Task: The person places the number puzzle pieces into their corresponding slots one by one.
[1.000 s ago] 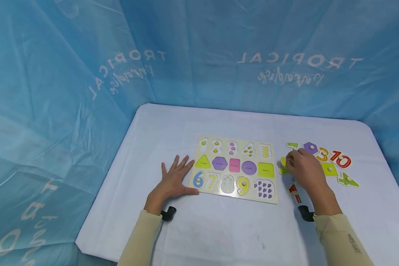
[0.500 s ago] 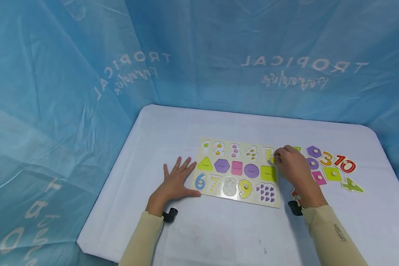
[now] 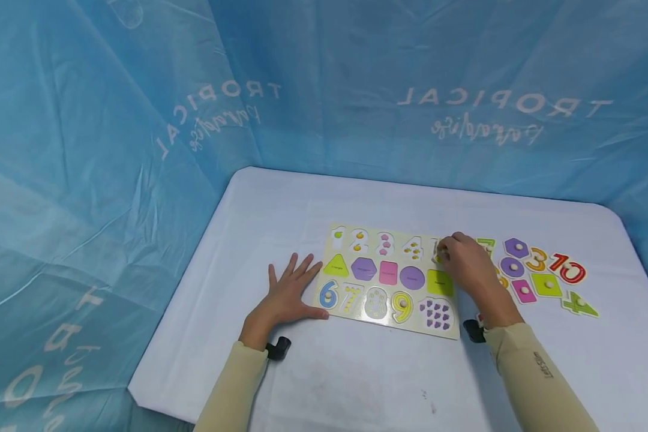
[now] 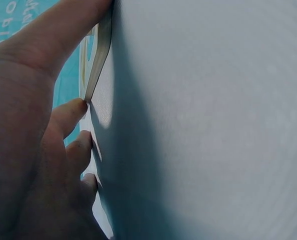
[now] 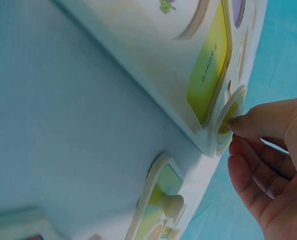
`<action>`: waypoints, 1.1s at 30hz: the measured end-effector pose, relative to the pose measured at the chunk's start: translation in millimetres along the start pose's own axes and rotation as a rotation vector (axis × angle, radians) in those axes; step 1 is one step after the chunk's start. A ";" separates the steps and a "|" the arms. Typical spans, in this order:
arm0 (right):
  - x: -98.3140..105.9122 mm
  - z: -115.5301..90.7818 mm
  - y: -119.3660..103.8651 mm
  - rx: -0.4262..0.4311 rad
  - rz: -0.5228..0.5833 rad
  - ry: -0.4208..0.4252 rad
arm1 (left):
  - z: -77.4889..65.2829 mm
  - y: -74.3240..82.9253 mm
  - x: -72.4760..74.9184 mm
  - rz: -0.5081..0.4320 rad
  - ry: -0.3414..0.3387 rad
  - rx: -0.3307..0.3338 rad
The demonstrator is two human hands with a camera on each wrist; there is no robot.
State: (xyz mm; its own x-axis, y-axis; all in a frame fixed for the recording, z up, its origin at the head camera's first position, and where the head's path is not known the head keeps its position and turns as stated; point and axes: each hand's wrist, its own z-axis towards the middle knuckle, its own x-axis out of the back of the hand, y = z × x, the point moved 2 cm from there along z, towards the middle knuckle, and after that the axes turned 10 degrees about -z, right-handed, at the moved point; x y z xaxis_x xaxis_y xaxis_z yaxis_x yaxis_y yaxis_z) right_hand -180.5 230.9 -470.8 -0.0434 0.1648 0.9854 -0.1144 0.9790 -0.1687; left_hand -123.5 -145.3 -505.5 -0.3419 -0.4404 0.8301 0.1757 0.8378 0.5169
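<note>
The pale puzzle board lies on the white table with number and shape recesses. A blue 6 and a yellow 9 sit in its bottom row. My left hand rests at the board's left edge, fingers spread, thumb by the lower-left corner. Over the top-right recess, my right hand pinches a yellow-and-white number puzzle piece. In the right wrist view that piece stands tilted at the board's corner, beyond the green square recess. The fingers hide part of its digit.
Right of the board lie loose knobbed pieces: a purple hexagon, an orange 3, a red 10, a green square, a pink rectangle and others. Blue cloth hangs behind the table.
My right hand has moved left from the loose pieces to the board's top-right recess, carrying the number puzzle piece. My left hand stays at the board's edge. The head view has shifted slightly.
</note>
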 end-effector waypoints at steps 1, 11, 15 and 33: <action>-0.9 0.7 -0.5 -0.001 0.000 -0.003 | 0.1 -0.1 0.0 -0.004 0.002 -0.002; -7.5 4.4 -3.2 0.018 -0.014 -0.020 | 0.0 -0.3 0.0 -0.007 -0.002 -0.006; -8.3 6.1 -3.9 0.020 -0.006 -0.027 | 0.5 -0.8 0.0 -0.004 -0.005 -0.003; -11.1 9.3 -5.6 -0.003 -0.005 -0.047 | 1.8 -0.9 -0.7 -0.010 -0.002 0.005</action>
State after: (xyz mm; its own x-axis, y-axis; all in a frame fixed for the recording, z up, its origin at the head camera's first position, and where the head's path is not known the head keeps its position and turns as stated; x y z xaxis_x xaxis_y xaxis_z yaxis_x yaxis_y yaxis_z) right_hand -188.6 222.6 -481.0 -0.0899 0.1539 0.9840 -0.1120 0.9802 -0.1635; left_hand -125.1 -145.1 -506.9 -0.3453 -0.4482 0.8246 0.1682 0.8348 0.5242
